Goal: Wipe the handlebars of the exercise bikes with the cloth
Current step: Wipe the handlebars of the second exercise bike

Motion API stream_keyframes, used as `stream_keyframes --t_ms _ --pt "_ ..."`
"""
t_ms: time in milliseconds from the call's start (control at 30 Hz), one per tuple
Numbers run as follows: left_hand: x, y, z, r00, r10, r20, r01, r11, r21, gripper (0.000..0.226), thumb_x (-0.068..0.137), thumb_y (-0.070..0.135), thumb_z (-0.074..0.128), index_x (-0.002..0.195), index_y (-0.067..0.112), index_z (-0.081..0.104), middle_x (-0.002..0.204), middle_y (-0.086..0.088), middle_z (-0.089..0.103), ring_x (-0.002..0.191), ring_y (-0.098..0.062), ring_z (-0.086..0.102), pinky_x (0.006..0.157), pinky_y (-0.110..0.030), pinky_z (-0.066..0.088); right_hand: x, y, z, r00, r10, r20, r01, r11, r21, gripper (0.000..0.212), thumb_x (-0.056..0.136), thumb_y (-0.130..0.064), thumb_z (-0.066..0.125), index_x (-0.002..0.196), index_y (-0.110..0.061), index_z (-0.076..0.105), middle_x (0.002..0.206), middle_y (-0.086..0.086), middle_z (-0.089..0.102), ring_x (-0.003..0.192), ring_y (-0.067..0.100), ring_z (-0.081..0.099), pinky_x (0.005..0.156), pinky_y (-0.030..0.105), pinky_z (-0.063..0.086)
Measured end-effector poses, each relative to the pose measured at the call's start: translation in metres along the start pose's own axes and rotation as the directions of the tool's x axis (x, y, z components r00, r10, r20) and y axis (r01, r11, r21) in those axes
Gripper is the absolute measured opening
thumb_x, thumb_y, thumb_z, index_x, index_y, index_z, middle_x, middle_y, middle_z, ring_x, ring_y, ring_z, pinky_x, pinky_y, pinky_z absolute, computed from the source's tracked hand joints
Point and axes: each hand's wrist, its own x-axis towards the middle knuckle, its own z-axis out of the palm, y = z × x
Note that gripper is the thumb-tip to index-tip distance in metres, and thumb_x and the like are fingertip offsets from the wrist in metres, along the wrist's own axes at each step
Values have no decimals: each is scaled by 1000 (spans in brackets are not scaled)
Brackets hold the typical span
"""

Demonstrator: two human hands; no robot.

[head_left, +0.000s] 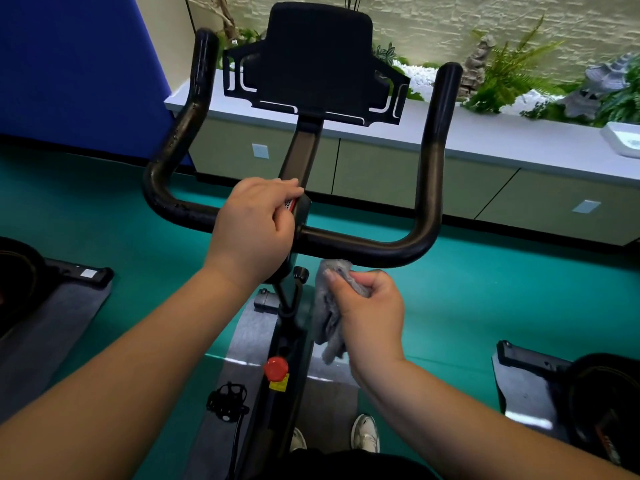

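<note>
A black U-shaped handlebar (pixel 429 174) of an exercise bike fills the middle of the head view, with a black tablet holder (pixel 318 60) above its stem. My left hand (pixel 256 223) grips the handlebar's centre, fingers curled over the stem clamp. My right hand (pixel 367 306) holds a crumpled grey cloth (pixel 329 320) just below the right half of the crossbar. The cloth's top edge touches the bar's underside. The left bar section (pixel 173 161) shows wet droplets.
Below are the bike frame with a red knob (pixel 276 368), a pedal (pixel 227 401) and my shoes (pixel 365 433). Neighbouring bikes stand at the left edge (pixel 52 289) and right edge (pixel 568 393). A low cabinet with plants (pixel 502 84) runs behind, on a green floor.
</note>
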Motion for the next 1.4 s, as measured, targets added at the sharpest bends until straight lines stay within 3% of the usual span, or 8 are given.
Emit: stream_keyframes --t_ms 167,367,700,900,1033,1167,1267,1400 --pt "1 -2 -2 1000 8 5 -8 1000 15 42 80 10 40 108 13 71 111 3 69 110 -15 56 99 -20 39 -3 6 42 991 130 33 -134 982 134 27 76 -21 80 77 -13 54 72 4 63 62 9 59 56 21 46" --pt "0 0 -2 1000 0 11 0 1000 14 42 80 8 41 109 14 71 112 4 68 112 -14 55 100 -21 39 2 3 24 984 172 48 -178 969 173 27 74 -17 82 79 -12 56 76 8 67 67 15 64 60 25 52" --pt "-2 6 4 999 -44 -1 44 997 68 40 82 7 41 109 14 69 115 3 67 113 -17 54 97 -22 36 32 -1 -57 978 54 -202 -32 994 108 23 79 -8 76 77 -15 54 72 2 63 64 13 59 63 28 48" --pt "-2 18 9 988 -152 -25 154 982 108 36 83 3 44 109 15 66 116 4 66 111 -18 50 85 -28 42 27 6 -43 993 38 -108 -27 994 103 27 80 -8 75 74 -16 49 68 -1 57 61 11 53 55 19 44" --pt "-2 20 9 987 -159 -30 161 981 109 36 84 3 43 109 15 66 116 5 66 111 -16 50 81 -26 41 23 8 -35 998 25 -64 -20 997 80 25 80 -8 75 74 -15 51 71 3 59 65 15 55 63 27 45" --pt "-3 20 8 988 -153 -25 155 982 112 36 84 3 43 109 15 66 115 5 66 110 -15 50 82 -24 40 31 2 -55 991 35 -126 -17 990 140 19 82 -6 72 79 -15 56 76 3 65 67 13 62 63 24 50" --pt "-3 20 8 988 -152 -28 154 981 114 36 84 3 43 108 15 66 115 5 66 110 -16 51 83 -25 41 44 -8 -70 979 20 -202 19 981 191 16 83 -6 71 81 -16 59 82 6 67 73 20 63 70 34 52" --pt "-3 22 8 988 -148 -32 151 981 119 35 84 2 44 108 13 66 114 3 67 110 -18 51 85 -29 43 55 -24 -81 948 -135 -288 177 976 126 18 81 -6 73 80 -21 64 83 -3 69 73 7 64 71 24 50"
